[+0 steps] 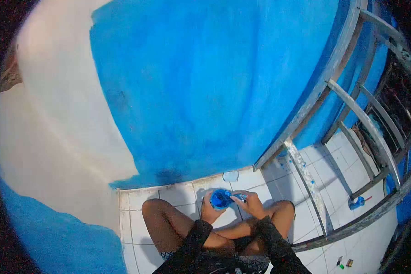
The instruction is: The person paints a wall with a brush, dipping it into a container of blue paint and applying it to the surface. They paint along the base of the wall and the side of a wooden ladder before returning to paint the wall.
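My left hand (208,211) is wrapped around the side of a small round cup of blue paint (220,199), held above the floor between my crossed legs. In my right hand (251,205) is a paint-smeared blue paintbrush (237,197), its end at the cup's right rim. The bristles are hard to tell apart from the paint. Beyond my hands rises a wall (182,91) coated in blue, with a pale unpainted part (68,123) on the left.
A paint-spotted wooden ladder (306,171) stands at my right. Beneath it lies a blue-covered tool with a reddish handle (358,202). A pale blue patch (230,176) marks the white tiled floor (178,194) by the wall. Small scraps (349,263) lie at the lower right.
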{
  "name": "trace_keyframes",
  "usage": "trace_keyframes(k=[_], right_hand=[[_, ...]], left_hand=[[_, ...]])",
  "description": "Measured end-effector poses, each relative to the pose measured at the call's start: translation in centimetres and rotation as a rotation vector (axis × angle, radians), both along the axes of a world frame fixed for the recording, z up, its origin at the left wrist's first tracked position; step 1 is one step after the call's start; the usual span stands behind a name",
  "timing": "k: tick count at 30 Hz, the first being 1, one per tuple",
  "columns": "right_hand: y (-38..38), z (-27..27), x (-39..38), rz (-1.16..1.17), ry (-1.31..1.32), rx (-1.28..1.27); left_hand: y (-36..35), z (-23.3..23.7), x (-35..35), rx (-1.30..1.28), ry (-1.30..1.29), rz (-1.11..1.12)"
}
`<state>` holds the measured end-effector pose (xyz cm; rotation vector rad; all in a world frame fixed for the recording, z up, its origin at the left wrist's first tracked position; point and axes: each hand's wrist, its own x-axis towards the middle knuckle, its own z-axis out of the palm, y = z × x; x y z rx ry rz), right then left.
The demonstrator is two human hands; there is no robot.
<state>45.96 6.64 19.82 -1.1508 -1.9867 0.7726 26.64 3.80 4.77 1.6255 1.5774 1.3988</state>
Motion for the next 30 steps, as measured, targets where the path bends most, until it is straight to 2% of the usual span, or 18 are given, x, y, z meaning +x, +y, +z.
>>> trace_keyframes(k=[2, 5, 6, 8, 9, 11, 14, 17, 19, 21, 23, 24, 27, 28, 29, 30], right_hand=[[0.1, 0.3, -0.3, 0.021, 0.027, 0.003], [0.6, -1.5, -0.4, 0.007, -0.044, -0.091], [0.3, -0.8, -0.4, 0.022, -0.037, -0.055], [1.1, -4.1, -0.2, 0.026, -0.037, -0.003], [1.1, -3.4, -0.8, 0.022, -0.038, 0.040], [0.4, -1.8, -1.0, 0.023, -0.086, -0.028], [0.1, -1.6, -1.4, 0.022, 0.024, 0.028], [0.0, -1.2, -1.8, 0.007, -0.107, 0.033], [-0.1, -0.7, -2.2, 0.056, 0.029, 0.111], [0.0, -0.9, -2.3, 0.045, -0.059, 0.014], [0.6, -2.6, -2.2, 0.091, -0.090, 0.174], [0.1, -1.4, -2.4, 0.077, -0.044, 0.062], [0.2, -2.7, -2.0, 0.036, -0.018, 0.103], [0.2, -3.1, -1.8, -0.028, -0.036, -0.022], [0.1, -3.5, -1.4, -0.034, -0.036, -0.022], [-0.4, -2.5, -1.3, -0.126, 0.110, -0.101]], left_hand=[[-0.8, 3.3, 0.2, -0.028, 0.086, 0.019], [-0.7, 2.1, -0.1, -0.135, 0.056, 0.035], [-1.3, 3.3, 0.0, -0.194, 0.025, 0.034], [-1.5, 4.0, 0.0, -0.147, 0.052, 0.027], [-1.6, 3.8, -0.1, -0.108, 0.079, 0.013], [-2.0, 2.8, -0.4, -0.095, 0.145, 0.031], [-2.1, 2.3, -1.0, -0.076, 0.100, -0.008], [-2.0, 2.3, -1.1, -0.160, 0.044, -0.048], [-1.6, 2.3, -1.1, -0.071, 0.044, -0.072], [-1.6, 2.5, -0.6, -0.048, 0.054, -0.037], [-1.5, 2.9, -0.4, -0.032, 0.061, -0.009], [-1.3, 3.2, -0.5, -0.050, 0.037, -0.031], [-1.6, 3.7, -0.4, -0.069, 0.023, -0.066], [-1.6, 3.9, -0.6, -0.064, 0.038, -0.066], [-1.7, 4.1, -0.8, -0.057, 0.053, -0.066], [-1.7, 4.0, -1.1, -0.099, -0.007, -0.100]])
